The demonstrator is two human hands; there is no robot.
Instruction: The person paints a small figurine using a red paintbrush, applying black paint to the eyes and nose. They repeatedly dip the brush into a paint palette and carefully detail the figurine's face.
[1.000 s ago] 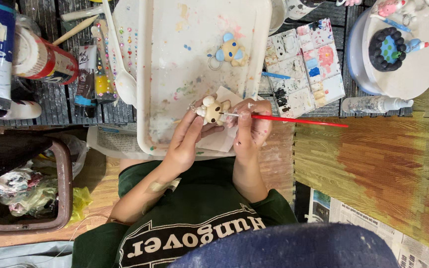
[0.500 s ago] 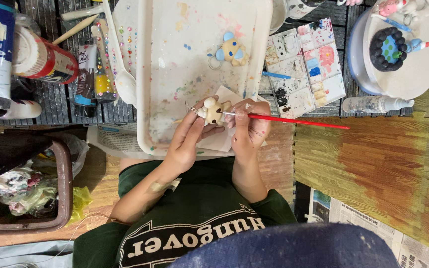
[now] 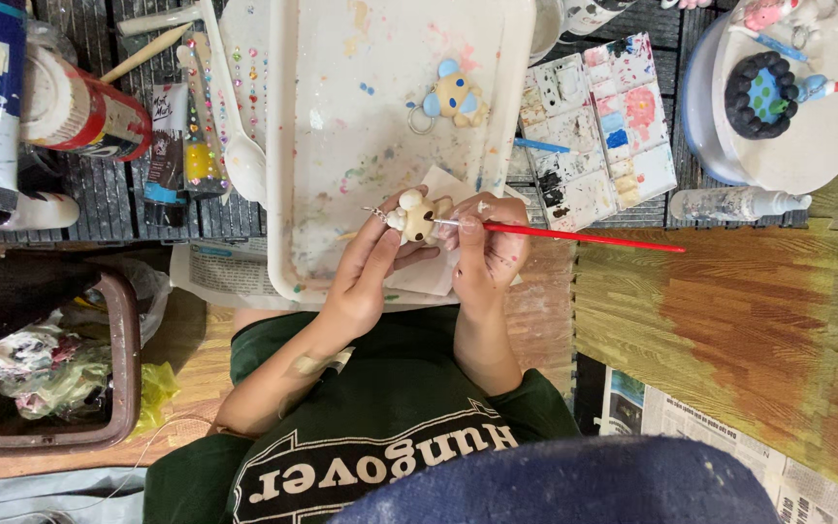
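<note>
Pinched in our left hand [image 3: 366, 277], the cream figurine [image 3: 417, 217] meets the red brush [image 3: 574, 236] our right hand [image 3: 487, 254] grips; a slip could smear paint.

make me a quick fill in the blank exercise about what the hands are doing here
1. The right hand holds a paintbrush with a ____ handle.
2. The left hand holds a small cream animal figure above the white ____.
3. A second figure, lying on the tray, has ____ ears.
4. The paint palette sits beside the tray on the side of the ____ hand.

Missing words: red; tray; blue; right
</note>
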